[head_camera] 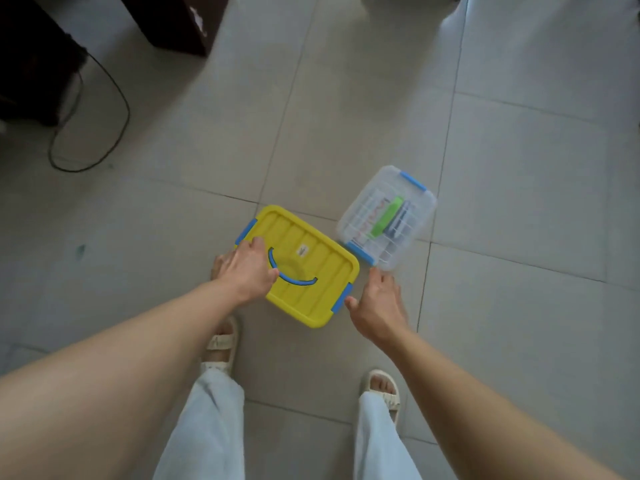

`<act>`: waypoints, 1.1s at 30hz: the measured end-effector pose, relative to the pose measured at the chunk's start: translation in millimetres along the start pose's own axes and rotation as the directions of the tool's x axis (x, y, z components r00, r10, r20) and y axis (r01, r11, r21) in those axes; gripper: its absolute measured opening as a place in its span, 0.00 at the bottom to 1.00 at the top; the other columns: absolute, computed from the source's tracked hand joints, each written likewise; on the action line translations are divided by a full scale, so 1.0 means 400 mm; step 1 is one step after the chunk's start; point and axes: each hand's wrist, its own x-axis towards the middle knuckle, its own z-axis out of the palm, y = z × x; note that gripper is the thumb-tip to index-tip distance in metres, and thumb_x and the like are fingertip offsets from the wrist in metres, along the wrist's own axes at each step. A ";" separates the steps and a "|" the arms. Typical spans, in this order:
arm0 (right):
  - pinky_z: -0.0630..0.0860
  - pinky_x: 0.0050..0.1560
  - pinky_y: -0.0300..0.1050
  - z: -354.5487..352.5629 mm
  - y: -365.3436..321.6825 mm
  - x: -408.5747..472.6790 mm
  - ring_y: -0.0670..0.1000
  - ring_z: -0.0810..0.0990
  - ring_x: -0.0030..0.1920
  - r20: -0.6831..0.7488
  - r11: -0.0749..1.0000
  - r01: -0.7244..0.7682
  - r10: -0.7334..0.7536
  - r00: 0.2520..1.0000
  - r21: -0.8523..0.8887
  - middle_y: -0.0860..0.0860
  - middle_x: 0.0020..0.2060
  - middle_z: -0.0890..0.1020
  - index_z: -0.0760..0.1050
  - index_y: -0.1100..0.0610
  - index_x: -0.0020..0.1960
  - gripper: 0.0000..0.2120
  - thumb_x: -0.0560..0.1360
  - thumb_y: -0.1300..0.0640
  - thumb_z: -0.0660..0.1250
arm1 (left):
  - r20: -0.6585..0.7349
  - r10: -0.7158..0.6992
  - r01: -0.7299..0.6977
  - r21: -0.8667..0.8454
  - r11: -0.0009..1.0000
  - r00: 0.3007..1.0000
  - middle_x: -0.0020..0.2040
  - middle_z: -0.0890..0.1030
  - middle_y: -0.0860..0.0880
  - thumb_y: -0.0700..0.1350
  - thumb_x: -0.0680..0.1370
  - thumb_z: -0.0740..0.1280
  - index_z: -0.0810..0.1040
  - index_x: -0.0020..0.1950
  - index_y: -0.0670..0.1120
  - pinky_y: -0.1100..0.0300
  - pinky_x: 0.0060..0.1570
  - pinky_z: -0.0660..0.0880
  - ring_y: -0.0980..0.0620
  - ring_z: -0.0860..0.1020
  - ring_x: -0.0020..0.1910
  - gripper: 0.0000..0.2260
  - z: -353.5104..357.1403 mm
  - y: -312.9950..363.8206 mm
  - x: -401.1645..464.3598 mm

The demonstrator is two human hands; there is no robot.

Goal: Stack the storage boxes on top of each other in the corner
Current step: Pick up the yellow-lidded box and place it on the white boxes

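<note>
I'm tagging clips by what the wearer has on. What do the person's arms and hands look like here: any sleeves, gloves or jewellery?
Both forearms are bare up to the frame edge, with no sleeves in view. The left hand and right hand wear no gloves, and no rings, watch or bracelet can be seen on the sides shown.

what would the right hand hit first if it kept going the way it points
Probably the clear box: the right hand points up past the yellow box's corner toward it. Depth is unclear.
</note>
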 end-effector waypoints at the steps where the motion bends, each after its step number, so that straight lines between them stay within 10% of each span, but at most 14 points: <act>1: 0.63 0.66 0.49 0.034 -0.014 0.024 0.59 0.65 0.68 -0.004 0.999 -0.041 0.042 0.999 0.018 0.59 0.67 0.67 0.59 0.62 0.71 0.27 0.77 0.52 0.64 | 0.001 0.021 -0.021 0.014 1.000 1.000 0.70 0.70 0.42 0.53 0.78 0.62 0.63 0.71 0.42 0.48 0.64 0.67 0.41 0.70 0.68 0.25 0.006 -0.023 0.042; 17: 0.62 0.68 0.56 0.450 -0.019 0.375 0.64 0.63 0.70 -0.073 0.658 -0.543 0.669 0.740 0.522 0.63 0.71 0.60 0.51 0.63 0.74 0.33 0.78 0.51 0.62 | 0.014 0.134 -0.135 0.037 0.990 0.991 0.69 0.68 0.35 0.54 0.80 0.59 0.60 0.72 0.37 0.43 0.63 0.68 0.34 0.69 0.66 0.27 0.238 -0.271 0.587; 33: 0.67 0.64 0.52 0.453 0.075 0.448 0.63 0.70 0.67 -0.034 0.515 -0.516 0.730 0.683 0.685 0.64 0.68 0.70 0.65 0.68 0.68 0.23 0.81 0.52 0.56 | -0.029 -0.004 0.004 0.004 1.000 1.000 0.60 0.76 0.32 0.53 0.82 0.54 0.70 0.64 0.33 0.49 0.54 0.73 0.34 0.75 0.58 0.24 0.283 -0.235 0.661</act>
